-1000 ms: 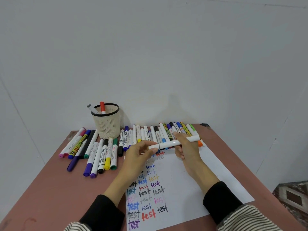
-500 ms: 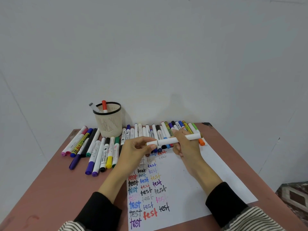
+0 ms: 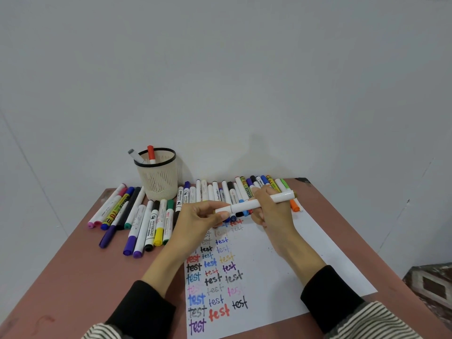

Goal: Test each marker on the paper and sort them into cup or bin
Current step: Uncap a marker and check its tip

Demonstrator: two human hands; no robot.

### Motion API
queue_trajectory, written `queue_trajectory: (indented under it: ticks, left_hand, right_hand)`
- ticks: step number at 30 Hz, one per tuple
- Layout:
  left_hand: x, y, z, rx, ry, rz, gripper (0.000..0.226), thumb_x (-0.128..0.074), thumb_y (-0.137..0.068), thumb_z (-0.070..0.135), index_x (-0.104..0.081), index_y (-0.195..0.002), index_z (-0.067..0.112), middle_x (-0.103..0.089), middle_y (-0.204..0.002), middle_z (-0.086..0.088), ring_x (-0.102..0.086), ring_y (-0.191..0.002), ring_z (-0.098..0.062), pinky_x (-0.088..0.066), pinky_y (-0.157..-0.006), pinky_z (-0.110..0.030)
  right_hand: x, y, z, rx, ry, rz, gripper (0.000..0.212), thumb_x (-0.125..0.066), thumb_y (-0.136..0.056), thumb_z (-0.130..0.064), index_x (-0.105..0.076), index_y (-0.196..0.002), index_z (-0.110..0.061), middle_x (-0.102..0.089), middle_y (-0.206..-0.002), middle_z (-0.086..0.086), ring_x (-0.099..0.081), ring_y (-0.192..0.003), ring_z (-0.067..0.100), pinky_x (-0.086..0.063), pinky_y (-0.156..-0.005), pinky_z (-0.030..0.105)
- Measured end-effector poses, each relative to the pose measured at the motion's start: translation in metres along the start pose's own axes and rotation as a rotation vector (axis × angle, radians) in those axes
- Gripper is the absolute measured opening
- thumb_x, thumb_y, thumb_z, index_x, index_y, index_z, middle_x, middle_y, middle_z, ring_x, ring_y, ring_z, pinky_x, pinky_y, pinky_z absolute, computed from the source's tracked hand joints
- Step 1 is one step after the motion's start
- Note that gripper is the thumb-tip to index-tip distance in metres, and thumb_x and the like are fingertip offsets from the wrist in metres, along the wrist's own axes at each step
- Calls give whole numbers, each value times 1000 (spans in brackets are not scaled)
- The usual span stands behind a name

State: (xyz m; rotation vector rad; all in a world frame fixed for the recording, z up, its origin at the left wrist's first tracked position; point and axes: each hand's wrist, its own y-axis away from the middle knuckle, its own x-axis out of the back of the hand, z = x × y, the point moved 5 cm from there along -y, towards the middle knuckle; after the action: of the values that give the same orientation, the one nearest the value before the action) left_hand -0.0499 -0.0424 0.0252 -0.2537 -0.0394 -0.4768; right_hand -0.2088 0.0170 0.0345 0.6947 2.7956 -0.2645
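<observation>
Against a plain grey wall (image 3: pixel 220 81), a reddish-brown table (image 3: pixel 73 277) is seen, with a white sheet of paper (image 3: pixel 293 270) laid on its right half. Rows of the word "test" (image 3: pixel 215 272) in many colours are written down the sheet's left side. A long row of capped markers (image 3: pixel 227 192) is spread along the table's far edge, and a second cluster of markers (image 3: pixel 137 216) is laid at the left. Between these groups, at the back, a cream mesh cup (image 3: pixel 159 177) with a black rim is stood, and a red-capped marker (image 3: pixel 151 154) and a grey-capped marker (image 3: pixel 134 155) are held in it. Above the top of the paper, a white marker (image 3: pixel 256 203) is held level and off the table between both hands. Its body is gripped by the curled fingers of the right hand (image 3: pixel 271 211), while its left end, the cap, is pinched by the thumb and fingers of the left hand (image 3: pixel 198 221).
</observation>
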Motion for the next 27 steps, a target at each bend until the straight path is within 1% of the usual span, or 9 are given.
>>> queue_trajectory:
  ticks: [6, 10, 12, 14, 16, 17, 20, 24, 27]
  left_hand:
    - [-2, -2, 0, -7, -76, 41, 21, -71, -83, 9, -72, -92, 27, -74, -81, -7, -66, -71, -17, -58, -74, -26]
    - [-4, 3, 8, -53, -145, 83, 18, -70, -85, 15, -71, -95, 29, -70, -77, -6, -63, -69, -13, -57, -73, -28]
    - [-3, 5, 11, -72, -146, 101, 18, -70, -85, 15, -71, -96, 29, -68, -70, 4, -62, -68, -9, -58, -74, -29]
    - [-2, 10, 16, -88, -158, 128, 17, -71, -85, 16, -72, -95, 29, -66, -68, 0, -61, -67, -10, -58, -73, -31]
    - [-5, 18, 20, -88, -168, 156, 16, -71, -86, 17, -72, -95, 30, -66, -76, -15, -59, -69, -15, -55, -70, -30]
    - [-10, 22, 22, -87, -182, 160, 16, -71, -86, 19, -71, -94, 32, -66, -78, -16, -58, -70, -17, -53, -68, -29]
    - [-46, 37, 33, -107, -252, 102, 16, -66, -90, 22, -67, -99, 35, -68, -84, -2, -60, -78, -17, -51, -69, -26]
    - [-111, 45, 39, -115, -305, -26, 28, -56, -96, 29, -54, -124, 30, -58, -113, 15, -56, -94, 1, -42, -72, -7]
    - [-168, 46, 33, -94, -350, -108, 37, -53, -98, 29, -48, -135, 22, -52, -134, 7, -53, -113, -6, -39, -91, -15]
  right_hand:
    - [6, -4, 3, -49, 24, 18, 31, -57, -95, -13, -46, -67, -14, -35, -47, -3, -28, -38, 7, -24, -37, 17]
    - [8, -3, 1, -114, 7, -38, 21, -62, -93, -26, -57, -79, -11, -38, -47, -1, -28, -37, 7, -24, -35, 17]
    - [11, -2, 0, -138, -61, -66, 23, -66, -89, -31, -62, -85, -9, -40, -49, 0, -28, -38, 8, -24, -36, 18]
    - [19, 2, -5, -148, -158, -55, 23, -69, -84, -31, -63, -84, -9, -44, -51, 1, -31, -39, 9, -24, -38, 19]
    - [31, 8, -12, -132, -140, -45, 20, -69, -85, -28, -64, -85, -8, -48, -54, 2, -34, -40, 9, -25, -41, 20]
    - [37, 11, -16, -119, -110, -40, 20, -68, -88, -27, -65, -88, -7, -49, -55, 3, -35, -41, 9, -26, -42, 21]
    - [67, 22, -34, -68, -68, 27, 21, -63, -93, -29, -63, -86, -9, -48, -57, 3, -37, -43, 8, -30, -42, 20]
    - [128, 40, -65, 52, -20, 225, 25, -62, -94, -30, -58, -77, -11, -44, -53, 1, -37, -43, 9, -31, -43, 21]
    - [194, 62, -88, 151, 10, 407, 25, -60, -95, -29, -61, -81, -8, -44, -51, -1, -36, -42, 8, -31, -41, 21]
